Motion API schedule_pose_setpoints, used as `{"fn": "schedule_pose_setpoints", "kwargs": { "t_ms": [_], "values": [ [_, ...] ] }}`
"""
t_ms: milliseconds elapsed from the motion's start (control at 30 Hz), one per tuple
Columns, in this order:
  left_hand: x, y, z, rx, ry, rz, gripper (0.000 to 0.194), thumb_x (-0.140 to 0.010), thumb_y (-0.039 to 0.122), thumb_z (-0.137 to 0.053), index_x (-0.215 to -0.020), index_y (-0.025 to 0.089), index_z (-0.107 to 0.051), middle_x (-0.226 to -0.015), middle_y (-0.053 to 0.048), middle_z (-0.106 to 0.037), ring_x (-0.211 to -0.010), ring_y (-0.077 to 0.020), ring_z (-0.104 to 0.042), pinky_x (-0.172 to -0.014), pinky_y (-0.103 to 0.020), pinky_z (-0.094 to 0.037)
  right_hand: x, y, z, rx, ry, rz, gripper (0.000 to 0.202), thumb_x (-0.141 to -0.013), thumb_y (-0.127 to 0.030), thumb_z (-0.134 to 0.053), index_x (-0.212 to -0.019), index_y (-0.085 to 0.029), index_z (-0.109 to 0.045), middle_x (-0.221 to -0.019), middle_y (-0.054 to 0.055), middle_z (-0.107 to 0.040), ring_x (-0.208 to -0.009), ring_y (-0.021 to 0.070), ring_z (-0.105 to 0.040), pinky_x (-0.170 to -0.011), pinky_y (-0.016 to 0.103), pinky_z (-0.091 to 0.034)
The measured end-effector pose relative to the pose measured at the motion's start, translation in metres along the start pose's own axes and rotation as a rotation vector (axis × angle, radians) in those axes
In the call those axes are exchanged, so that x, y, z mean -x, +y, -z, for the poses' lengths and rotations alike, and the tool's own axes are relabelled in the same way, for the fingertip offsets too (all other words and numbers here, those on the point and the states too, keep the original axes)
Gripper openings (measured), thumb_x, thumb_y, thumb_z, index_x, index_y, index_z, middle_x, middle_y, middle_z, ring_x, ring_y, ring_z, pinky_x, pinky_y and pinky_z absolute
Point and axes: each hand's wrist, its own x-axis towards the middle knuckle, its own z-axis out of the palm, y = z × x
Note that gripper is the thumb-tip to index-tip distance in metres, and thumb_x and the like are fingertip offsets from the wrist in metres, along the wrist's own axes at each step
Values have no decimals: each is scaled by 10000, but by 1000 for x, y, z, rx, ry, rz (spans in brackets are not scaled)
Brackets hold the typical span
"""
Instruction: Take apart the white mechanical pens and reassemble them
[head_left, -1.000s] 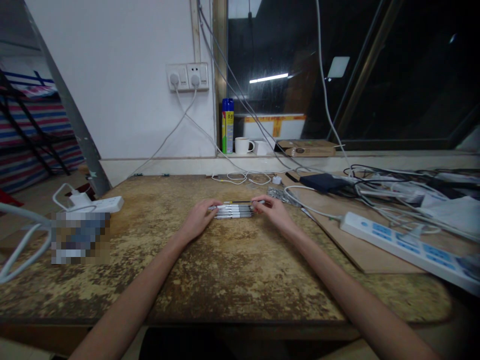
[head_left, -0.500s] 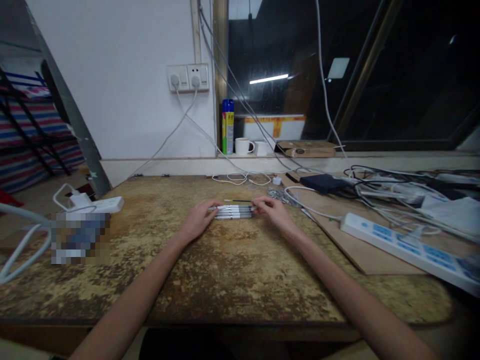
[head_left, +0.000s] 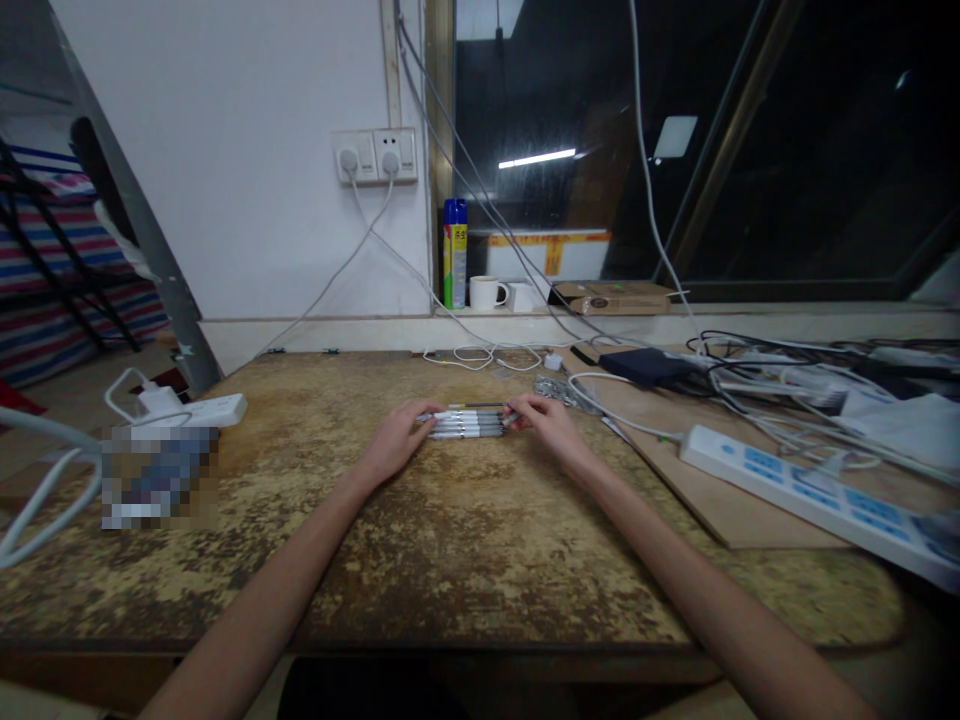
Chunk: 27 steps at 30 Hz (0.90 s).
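Several white-and-grey pens (head_left: 466,425) lie side by side in a row on the worn wooden table. At their left ends is my left hand (head_left: 397,437), its fingers closed against the pens. A thin pen refill (head_left: 476,406), dark with a yellowish left end, lies level along the far side of the row. My right hand (head_left: 546,420) pinches the refill's right end, close to the right ends of the pens. Its lower fingers are curled and partly hidden. Just beyond my right hand is a heap of small shiny parts (head_left: 559,390), too small to make out.
A long white power strip (head_left: 810,495) rests on a brown board (head_left: 720,500) at the right, below tangled cables (head_left: 787,375). Another white power strip (head_left: 217,410) is at the left. A spray can (head_left: 455,255) and a white mug (head_left: 487,292) stand on the sill.
The refill in my right hand has come slightly nearer to the row of pens. My left hand and the pens have barely moved.
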Motion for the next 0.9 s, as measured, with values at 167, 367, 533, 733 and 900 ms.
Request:
{"fn": "schedule_pose_setpoints", "kwargs": {
  "t_ms": [167,367,533,733,900],
  "values": [
    [0,-2,-1,2,-3,-4,299,-985,352,-476,-1175,219,-664,-1198,-63,-700,-1129,-243,-621,-1038,-395,-444,0,-1,1,1,-4,-8,373,-830,-525,-614,-752,-182,-741,-807,67,-736,-703,191,-629,-699,302,-502],
    [0,-1,0,37,5,35,311,-982,365,-476,-1182,224,-669,-1199,-66,-702,-1132,-248,-620,-1029,-399,-454,0,0,1,-9,10,-10,389,-828,-532,-607,-744,-177,-742,-784,66,-736,-662,177,-619,-667,288,-494],
    [0,1,2,82,12,52,323,-994,358,-447,-1178,216,-671,-1217,-68,-698,-1137,-247,-619,-1017,-393,-460,1,-1,3,-5,43,-31,411,-837,-535,-592,-746,-163,-743,-782,82,-734,-636,165,-610,-639,278,-480],
    [-1,7,4,158,4,55,336,-999,363,-428,-1172,211,-673,-1180,-64,-709,-1107,-235,-631,-991,-371,-474,1,0,4,-3,55,-40,413,-837,-515,-582,-715,-151,-734,-716,76,-709,-602,152,-592,-607,266,-466],
    [-1,12,3,188,5,49,332,-1001,368,-429,-1157,215,-680,-1159,-53,-715,-1092,-226,-636,-991,-359,-476,1,1,4,2,55,-39,410,-838,-504,-573,-696,-152,-729,-696,76,-703,-587,149,-580,-588,267,-448]
  ]
}}
